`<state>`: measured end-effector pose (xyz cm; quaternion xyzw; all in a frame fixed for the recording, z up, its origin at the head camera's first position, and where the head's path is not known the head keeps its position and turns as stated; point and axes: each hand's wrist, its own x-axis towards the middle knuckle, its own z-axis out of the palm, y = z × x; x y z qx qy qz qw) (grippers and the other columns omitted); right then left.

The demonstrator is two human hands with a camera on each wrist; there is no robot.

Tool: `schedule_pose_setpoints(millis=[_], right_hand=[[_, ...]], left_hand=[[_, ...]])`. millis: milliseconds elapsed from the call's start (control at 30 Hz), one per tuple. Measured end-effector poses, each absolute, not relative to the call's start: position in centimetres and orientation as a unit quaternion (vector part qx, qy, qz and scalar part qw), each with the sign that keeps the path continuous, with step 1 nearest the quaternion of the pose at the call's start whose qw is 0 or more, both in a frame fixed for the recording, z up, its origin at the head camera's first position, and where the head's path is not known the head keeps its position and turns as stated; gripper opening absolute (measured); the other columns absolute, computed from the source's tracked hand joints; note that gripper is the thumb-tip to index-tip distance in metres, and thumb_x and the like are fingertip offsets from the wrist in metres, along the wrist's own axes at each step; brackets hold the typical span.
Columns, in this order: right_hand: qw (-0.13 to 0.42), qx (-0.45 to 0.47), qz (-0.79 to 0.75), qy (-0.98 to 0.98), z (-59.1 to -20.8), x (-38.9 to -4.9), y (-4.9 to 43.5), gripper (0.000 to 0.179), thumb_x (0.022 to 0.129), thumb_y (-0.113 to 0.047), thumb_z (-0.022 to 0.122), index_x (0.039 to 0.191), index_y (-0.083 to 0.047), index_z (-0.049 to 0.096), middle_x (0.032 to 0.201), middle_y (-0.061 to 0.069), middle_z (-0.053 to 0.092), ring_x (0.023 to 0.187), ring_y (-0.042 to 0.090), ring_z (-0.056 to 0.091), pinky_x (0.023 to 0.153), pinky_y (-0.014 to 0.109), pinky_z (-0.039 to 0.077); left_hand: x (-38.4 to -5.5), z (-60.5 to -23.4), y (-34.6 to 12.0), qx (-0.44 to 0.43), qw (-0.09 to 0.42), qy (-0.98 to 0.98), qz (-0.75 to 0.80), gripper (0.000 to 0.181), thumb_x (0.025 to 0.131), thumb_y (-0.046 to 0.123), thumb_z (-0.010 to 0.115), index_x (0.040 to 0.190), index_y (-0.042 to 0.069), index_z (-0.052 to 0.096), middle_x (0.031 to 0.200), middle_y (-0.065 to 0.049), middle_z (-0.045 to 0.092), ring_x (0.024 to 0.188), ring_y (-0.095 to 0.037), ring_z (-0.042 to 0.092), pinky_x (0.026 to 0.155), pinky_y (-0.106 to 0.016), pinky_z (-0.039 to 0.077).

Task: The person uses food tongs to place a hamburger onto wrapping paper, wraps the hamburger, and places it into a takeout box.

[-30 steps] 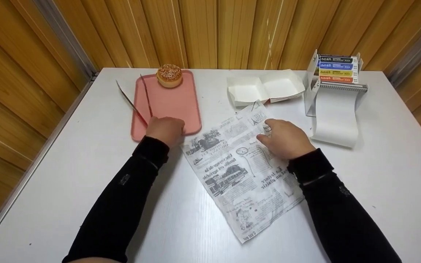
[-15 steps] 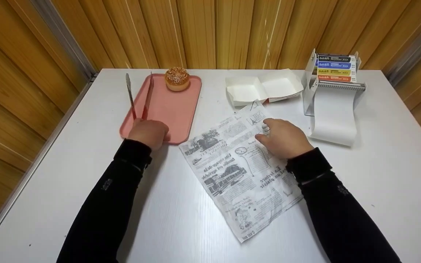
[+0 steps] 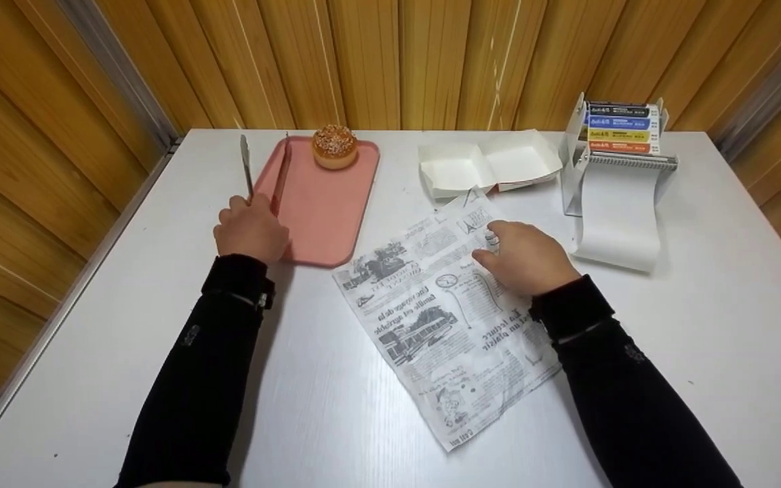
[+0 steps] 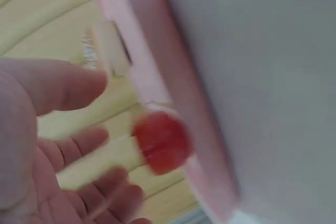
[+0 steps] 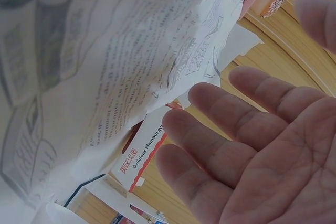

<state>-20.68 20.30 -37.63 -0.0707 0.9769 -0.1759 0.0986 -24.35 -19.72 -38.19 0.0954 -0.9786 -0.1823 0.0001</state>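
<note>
A pink tray carries a seed-topped bun at its far end. Tongs lie at the tray's left side, one arm over the tray and the other past its edge. Over their near end is my left hand; the left wrist view shows its fingers loose and apart from the tongs' red end. My right hand hovers above a sheet of newsprint-patterned wrapping paper, fingers extended and holding nothing in the right wrist view.
An opened white burger box stands behind the paper. To its right is a metal rack of coloured label strips with a white paper roll hanging out in front. A wooden-slat wall closes the back.
My left hand slid left with the tongs, let go of them and lifted slightly away. The tray turned and moved, and the bun shifted right with it. My right hand stayed put.
</note>
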Motion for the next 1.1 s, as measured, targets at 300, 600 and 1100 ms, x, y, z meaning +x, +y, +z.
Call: schedule_pose_setpoints(millis=[300,600,1100], right_hand=[[0.093,-0.072,-0.180,0.977,-37.6,-20.7,20.2,0.070,0.105,-0.044,0.058,0.157,0.000,0.042,0.155,0.024,0.053,0.147,0.046,0.046,0.122,0.061,0.036],[0.069,-0.085,-0.183,0.977,-37.7,-20.6,20.2,0.066,0.105,-0.041,0.059,0.154,0.001,0.046,0.153,0.024,0.056,0.145,0.045,0.049,0.120,0.059,0.038],[0.069,-0.139,-0.428,0.890,-35.4,-20.6,15.9,0.061,0.109,-0.042,0.055,0.156,-0.005,0.048,0.144,0.018,0.064,0.134,0.036,0.061,0.117,0.052,0.045]], left_hand=[[-24.5,-38.8,-20.3,0.093,-0.046,-0.978,-0.180,0.040,0.104,0.011,0.045,0.136,-0.011,0.055,0.121,-0.033,0.064,0.112,-0.048,0.063,0.092,-0.060,0.057],[-23.8,-38.5,-19.9,0.140,0.016,-0.955,-0.262,0.044,0.105,0.013,0.045,0.140,-0.013,0.042,0.126,-0.034,0.050,0.116,-0.051,0.056,0.099,-0.062,0.051],[-20.7,-37.9,-8.3,-0.028,-0.057,-0.816,-0.575,0.035,0.113,0.015,0.036,0.146,0.015,0.025,0.141,-0.026,0.052,0.082,-0.025,0.058,0.072,-0.036,0.059]])
